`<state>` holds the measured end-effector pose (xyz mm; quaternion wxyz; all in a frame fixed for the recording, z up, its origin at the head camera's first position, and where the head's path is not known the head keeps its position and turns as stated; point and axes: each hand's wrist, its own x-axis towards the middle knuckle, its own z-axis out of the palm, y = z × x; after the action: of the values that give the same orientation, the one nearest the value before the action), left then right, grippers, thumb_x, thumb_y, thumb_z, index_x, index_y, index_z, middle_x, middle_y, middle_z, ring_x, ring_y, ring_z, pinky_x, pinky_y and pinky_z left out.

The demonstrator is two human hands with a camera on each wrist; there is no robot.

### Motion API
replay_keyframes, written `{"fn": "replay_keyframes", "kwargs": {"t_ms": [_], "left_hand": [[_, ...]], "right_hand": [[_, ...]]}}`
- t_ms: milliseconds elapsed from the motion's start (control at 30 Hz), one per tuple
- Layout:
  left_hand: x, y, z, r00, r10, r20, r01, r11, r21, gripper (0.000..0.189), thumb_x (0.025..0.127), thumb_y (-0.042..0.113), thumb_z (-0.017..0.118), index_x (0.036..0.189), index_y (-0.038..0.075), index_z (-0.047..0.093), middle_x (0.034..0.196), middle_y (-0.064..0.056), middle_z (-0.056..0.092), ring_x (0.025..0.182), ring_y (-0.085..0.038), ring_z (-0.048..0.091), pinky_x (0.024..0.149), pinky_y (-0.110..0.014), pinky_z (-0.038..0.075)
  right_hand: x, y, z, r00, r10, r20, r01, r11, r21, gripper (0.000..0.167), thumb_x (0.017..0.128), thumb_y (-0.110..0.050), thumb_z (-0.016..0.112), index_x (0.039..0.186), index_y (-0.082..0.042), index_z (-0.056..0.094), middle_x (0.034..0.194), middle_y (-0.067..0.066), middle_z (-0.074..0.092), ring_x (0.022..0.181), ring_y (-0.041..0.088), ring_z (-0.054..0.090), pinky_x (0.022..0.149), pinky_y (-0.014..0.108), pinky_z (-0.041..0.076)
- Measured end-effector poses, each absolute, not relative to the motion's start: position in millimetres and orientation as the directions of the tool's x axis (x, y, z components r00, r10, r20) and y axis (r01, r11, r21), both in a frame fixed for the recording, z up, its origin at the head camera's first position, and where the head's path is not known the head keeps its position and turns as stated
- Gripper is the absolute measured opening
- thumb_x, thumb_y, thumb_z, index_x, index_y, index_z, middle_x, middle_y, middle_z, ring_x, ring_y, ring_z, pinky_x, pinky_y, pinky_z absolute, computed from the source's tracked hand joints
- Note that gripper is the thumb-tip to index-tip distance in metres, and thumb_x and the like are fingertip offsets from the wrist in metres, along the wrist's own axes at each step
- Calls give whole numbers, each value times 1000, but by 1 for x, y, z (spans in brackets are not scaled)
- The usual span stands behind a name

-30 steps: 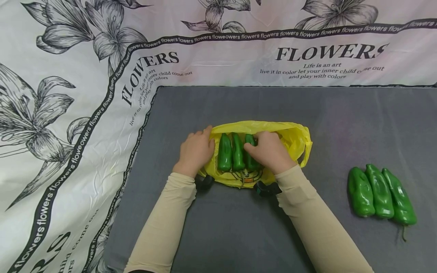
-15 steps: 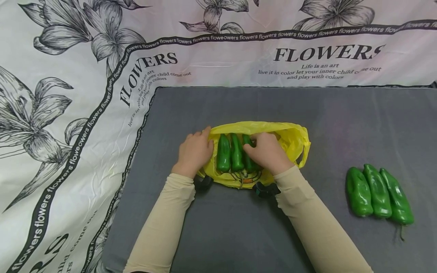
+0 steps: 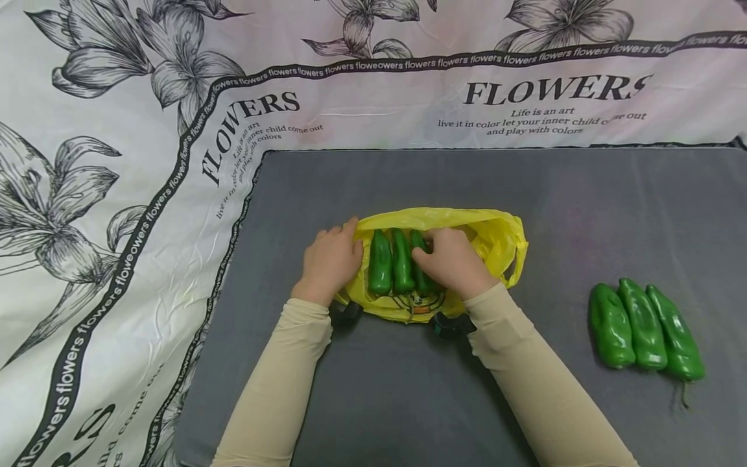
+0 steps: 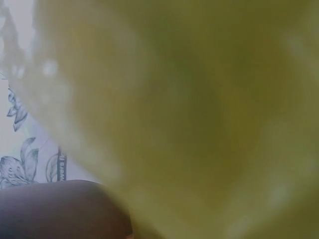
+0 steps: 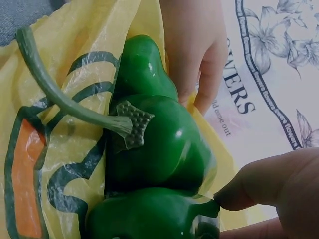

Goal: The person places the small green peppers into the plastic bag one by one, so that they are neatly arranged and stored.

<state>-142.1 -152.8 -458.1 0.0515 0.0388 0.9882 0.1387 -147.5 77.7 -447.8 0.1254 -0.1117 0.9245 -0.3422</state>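
A yellow plastic bag [image 3: 496, 237] lies in the middle of the grey tabletop, its mouth spread. Three green peppers sit side by side in its opening: a left pepper [image 3: 380, 264], a middle pepper [image 3: 403, 263] and a right pepper [image 3: 424, 280]. My left hand [image 3: 329, 263] holds the bag's left edge, fingers partly hidden behind the plastic. Over the right pepper, my right hand [image 3: 455, 259] grips it between thumb and fingers. In the right wrist view a curved stem [image 5: 65, 102] shows on the middle pepper. Blurred yellow plastic [image 4: 189, 109] fills most of the left wrist view.
Three more green peppers [image 3: 644, 327] lie close together on the grey cloth [image 3: 583, 207] at the right. A white flower-printed border [image 3: 379, 107] with black lettering runs along the back and left.
The right pepper, in my right hand, has shifted slightly left, closer to the middle pepper. My left hand keeps its hold on the bag. The whole head view has drifted a little.
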Motion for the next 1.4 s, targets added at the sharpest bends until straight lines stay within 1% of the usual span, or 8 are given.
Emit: {"fn": "replay_keyframes", "kwargs": {"t_ms": [333, 667, 900, 1000, 1100, 1167, 1300, 1400], "left_hand": [[-142, -152, -458, -992, 92, -83, 65, 956, 285, 53, 111, 32, 48, 162, 17, 43, 146, -16, 62, 117, -42, 62, 79, -56, 59], [-140, -152, -458, -992, 92, -88, 63, 956, 286, 54, 112, 32, 47, 163, 16, 43, 146, -16, 62, 117, -42, 62, 79, -57, 59], [-141, -151, -460, -992, 89, -88, 60, 955, 291, 54, 111, 33, 47, 162, 16, 43, 146, -16, 62, 118, -42, 62, 81, -58, 59], [-142, -151, -459, -992, 90, -89, 60, 954, 293, 54, 111, 33, 47, 162, 16, 43, 146, -16, 62, 117, -42, 62, 81, -58, 59], [-142, -151, -459, -991, 93, -92, 62, 954, 294, 54, 111, 33, 48, 163, 16, 43, 146, -16, 62, 117, -42, 62, 81, -58, 59], [-143, -150, -459, -991, 95, -93, 64, 954, 293, 54, 111, 33, 48, 163, 16, 43, 147, -16, 61, 119, -42, 62, 82, -58, 58], [-143, -151, -458, -991, 93, -95, 62, 955, 290, 54, 111, 33, 48, 163, 17, 43, 147, -16, 61, 120, -42, 61, 82, -58, 59], [-143, -151, -458, -991, 86, -100, 55, 957, 285, 54, 111, 34, 48, 163, 17, 42, 147, -16, 61, 119, -42, 61, 82, -58, 59]], "right_hand": [[-146, 75, -447, -939, -301, -166, -122, 744, -657, 27, 102, -24, 60, 81, -7, 63, 63, 0, 36, 53, 16, 47, 52, 29, 42], [-144, 79, -444, -933, -297, -202, -95, 746, -659, 25, 103, -28, 60, 100, -5, 71, 61, 1, 41, 52, 16, 48, 50, 29, 42], [-142, 81, -443, -945, -277, -172, -109, 765, -635, 35, 103, -30, 61, 74, -12, 55, 58, -3, 31, 48, 13, 35, 48, 28, 32], [-141, 82, -442, -948, -274, -160, -117, 771, -626, 39, 104, -32, 61, 72, -13, 51, 58, -3, 29, 48, 13, 32, 48, 27, 30], [-141, 84, -440, -951, -266, -157, -116, 779, -616, 33, 104, -33, 61, 81, -9, 61, 58, -2, 30, 48, 13, 31, 48, 28, 28], [-140, 85, -439, -955, -255, -154, -114, 789, -604, 31, 103, -34, 62, 97, -5, 71, 60, -2, 39, 49, 13, 35, 48, 28, 30], [-140, 89, -436, -958, -233, -167, -96, 810, -579, 40, 103, -36, 62, 122, -3, 72, 63, 2, 50, 51, 15, 43, 49, 30, 34], [-140, 91, -435, -957, -229, -176, -91, 818, -567, 42, 103, -37, 62, 126, -3, 71, 65, 3, 54, 53, 16, 47, 49, 30, 37]]}}
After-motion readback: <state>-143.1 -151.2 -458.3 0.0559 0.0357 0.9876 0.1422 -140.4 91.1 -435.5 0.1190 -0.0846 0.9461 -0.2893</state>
